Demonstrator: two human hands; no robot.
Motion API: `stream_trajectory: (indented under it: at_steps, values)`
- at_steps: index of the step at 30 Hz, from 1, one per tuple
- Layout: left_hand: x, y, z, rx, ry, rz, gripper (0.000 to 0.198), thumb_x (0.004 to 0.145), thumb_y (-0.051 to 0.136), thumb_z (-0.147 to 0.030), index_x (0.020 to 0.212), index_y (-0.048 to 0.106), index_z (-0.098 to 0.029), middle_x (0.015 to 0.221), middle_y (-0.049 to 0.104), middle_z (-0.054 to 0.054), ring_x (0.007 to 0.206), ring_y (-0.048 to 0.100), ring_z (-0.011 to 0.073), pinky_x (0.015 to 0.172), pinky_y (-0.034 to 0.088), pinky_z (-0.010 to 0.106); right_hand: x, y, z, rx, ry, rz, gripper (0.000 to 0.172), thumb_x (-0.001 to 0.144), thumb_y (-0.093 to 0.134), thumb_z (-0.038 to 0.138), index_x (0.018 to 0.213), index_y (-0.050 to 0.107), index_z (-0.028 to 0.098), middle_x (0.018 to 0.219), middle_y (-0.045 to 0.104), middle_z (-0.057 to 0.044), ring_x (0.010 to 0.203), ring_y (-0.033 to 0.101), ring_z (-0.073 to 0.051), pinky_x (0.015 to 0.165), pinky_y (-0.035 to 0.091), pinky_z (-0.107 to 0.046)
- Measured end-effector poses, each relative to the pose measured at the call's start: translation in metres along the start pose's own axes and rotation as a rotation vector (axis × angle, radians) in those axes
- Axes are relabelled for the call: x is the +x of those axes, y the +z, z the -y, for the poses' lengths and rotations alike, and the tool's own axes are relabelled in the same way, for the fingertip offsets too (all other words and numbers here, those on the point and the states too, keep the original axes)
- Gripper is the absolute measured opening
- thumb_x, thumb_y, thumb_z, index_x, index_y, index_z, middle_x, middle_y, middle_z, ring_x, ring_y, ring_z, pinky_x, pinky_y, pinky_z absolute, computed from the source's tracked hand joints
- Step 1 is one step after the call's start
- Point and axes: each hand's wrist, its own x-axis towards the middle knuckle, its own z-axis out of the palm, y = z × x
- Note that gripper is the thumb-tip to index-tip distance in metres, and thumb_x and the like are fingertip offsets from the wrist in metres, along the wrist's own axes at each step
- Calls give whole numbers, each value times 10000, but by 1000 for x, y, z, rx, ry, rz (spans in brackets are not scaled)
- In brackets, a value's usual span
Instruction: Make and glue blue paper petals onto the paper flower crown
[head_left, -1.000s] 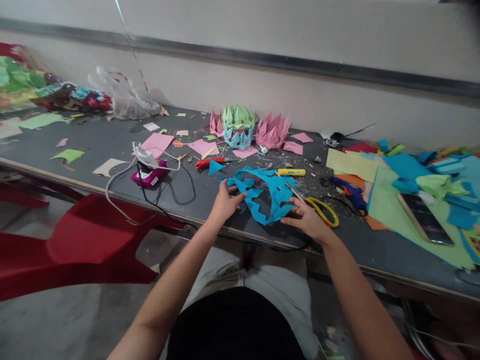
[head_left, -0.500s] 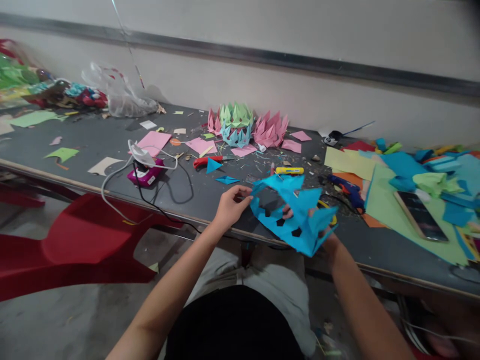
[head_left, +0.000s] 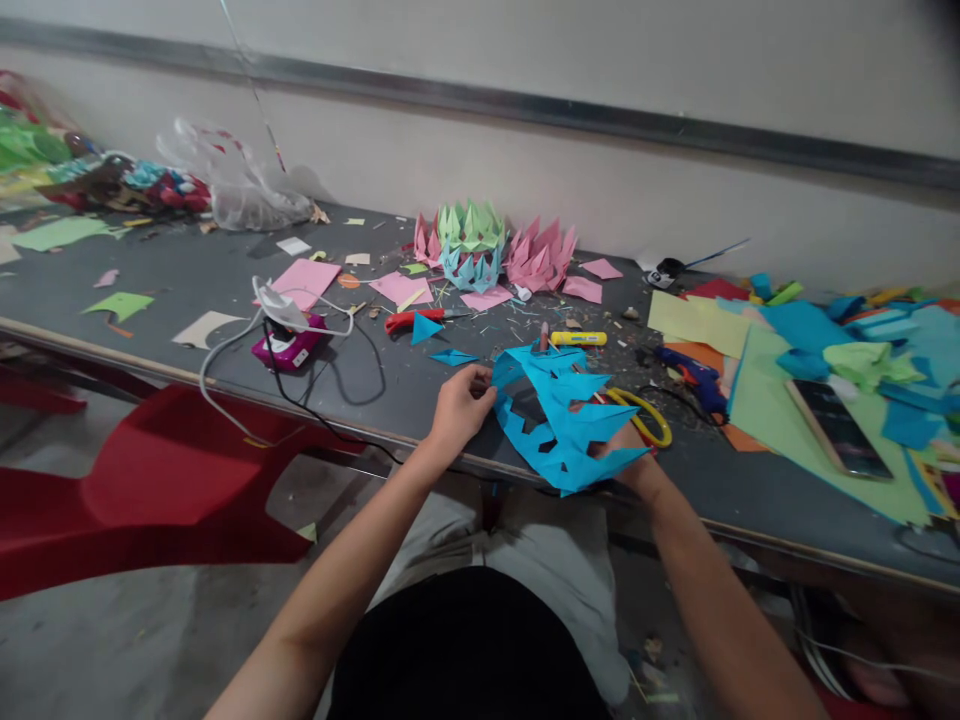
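Note:
Both hands hold up a blue cut-out paper piece [head_left: 561, 415] with jagged points and holes, just above the front edge of the grey table [head_left: 187, 290]. My left hand [head_left: 459, 405] pinches its left edge with closed fingers. My right hand [head_left: 628, 452] grips its lower right side, mostly hidden behind the paper. Yellow-handled scissors [head_left: 641, 412] lie on the table right behind the paper. Two small blue paper triangles [head_left: 426, 328] rest a little beyond my left hand.
Pink, green and blue folded paper crowns [head_left: 480, 245] stand at the back by the wall. A yellow glue stick [head_left: 579, 339], a red cutter [head_left: 409, 320], a blue glue gun [head_left: 694, 372], a phone [head_left: 838, 430] on coloured sheets, a pink device with cables [head_left: 289, 350], and a red chair [head_left: 150, 480] at the left.
The blue paper lay on the table a second ago, was lifted and turned between both hands, and now sits lower and nearer the table edge. The view shifted slightly.

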Motion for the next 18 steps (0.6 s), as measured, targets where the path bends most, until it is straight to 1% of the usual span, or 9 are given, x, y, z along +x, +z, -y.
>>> stream_trajectory:
  at_steps: [4,6,8,10,11,12,13,15,18]
  values:
    - [5,-4,2,30,-3,21,157,685,584,-131,829,556,-187,749,602,-13,660,580,127,626,442,230,-2,1,12,-51,-27,3,144,687,596,369,737,674,259,805,696,-66,830,630,-291,769,509,-430]
    - [8,-6,3,15,-2,39,194,687,585,-134,869,542,-188,754,600,-14,658,582,124,624,446,226,-1,-6,13,-115,-42,-22,117,672,609,346,713,670,256,788,688,-58,826,622,-278,774,498,-415]
    - [11,-7,5,-5,-1,54,203,689,579,-137,880,529,-184,767,595,-14,654,584,118,615,448,220,0,-22,7,-178,-12,-114,123,679,600,327,745,667,249,819,685,-54,811,613,-255,771,488,-396]
    - [12,-8,6,-20,-2,64,190,688,575,-142,867,524,-179,783,590,-10,643,580,113,601,444,216,1,-43,-2,-237,68,-275,172,699,584,339,809,659,231,872,678,-65,774,604,-234,754,480,-387]
    - [12,-7,6,-25,-2,66,182,688,573,-145,861,524,-177,794,589,-7,638,578,110,597,442,217,2,-54,-8,-257,122,-368,202,710,577,369,821,653,217,858,674,-73,753,600,-232,744,477,-394]
    - [12,-7,6,-30,-1,67,174,689,570,-148,856,525,-175,805,590,-4,637,576,109,595,440,217,4,-62,-13,-265,152,-417,237,726,558,394,831,646,200,831,669,-85,739,597,-238,733,474,-412]
    - [12,-7,6,-33,1,69,166,692,568,-153,851,528,-174,813,592,-2,636,574,109,591,437,217,6,-67,-17,-262,168,-429,263,736,543,411,835,643,188,810,667,-90,733,596,-245,728,472,-427]
    - [11,-6,5,-39,8,73,151,697,566,-165,844,533,-174,818,596,1,641,571,109,587,431,216,15,-66,-21,-226,163,-347,270,729,556,417,823,648,182,771,669,-82,722,605,-250,714,479,-435]
    - [10,-5,5,-45,16,79,137,702,571,-185,834,537,-173,803,599,1,629,561,107,575,424,214,32,-43,-16,-128,118,-116,208,669,635,386,780,671,212,758,688,-41,747,632,-247,719,506,-401]
